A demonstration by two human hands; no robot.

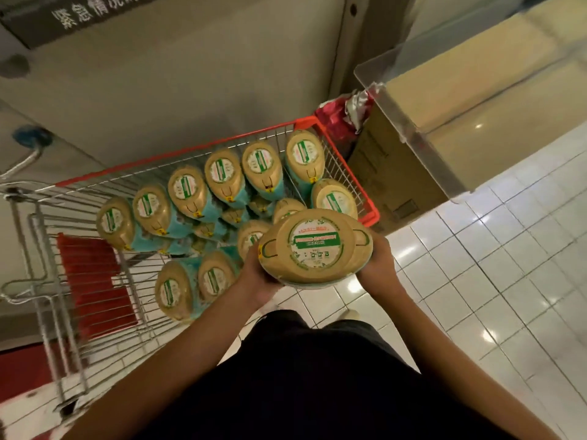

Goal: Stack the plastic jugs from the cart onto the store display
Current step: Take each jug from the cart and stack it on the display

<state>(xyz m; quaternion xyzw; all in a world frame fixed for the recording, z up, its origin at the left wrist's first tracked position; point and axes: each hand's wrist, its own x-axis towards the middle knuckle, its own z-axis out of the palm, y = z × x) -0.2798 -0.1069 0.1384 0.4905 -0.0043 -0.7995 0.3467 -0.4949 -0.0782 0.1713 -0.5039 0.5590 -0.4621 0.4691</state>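
I hold one plastic jug (316,247) in front of my chest, its tan lid with a round green-and-white label facing up at me. My left hand (259,279) grips its left side and my right hand (379,268) grips its right side. Just behind and left of it stands a wire shopping cart (341,166) with a red rim, holding several more jugs (187,192) with tan lids and teal bodies in rows. The store display (444,122), a clear-edged platform, lies at the upper right.
A brown cardboard box (384,173) sits under the display next to the cart's front corner, with crumpled red and white wrapping (343,112) above it. White tiled floor (492,265) spreads to the right. The cart's red child seat flap (95,281) is at the left.
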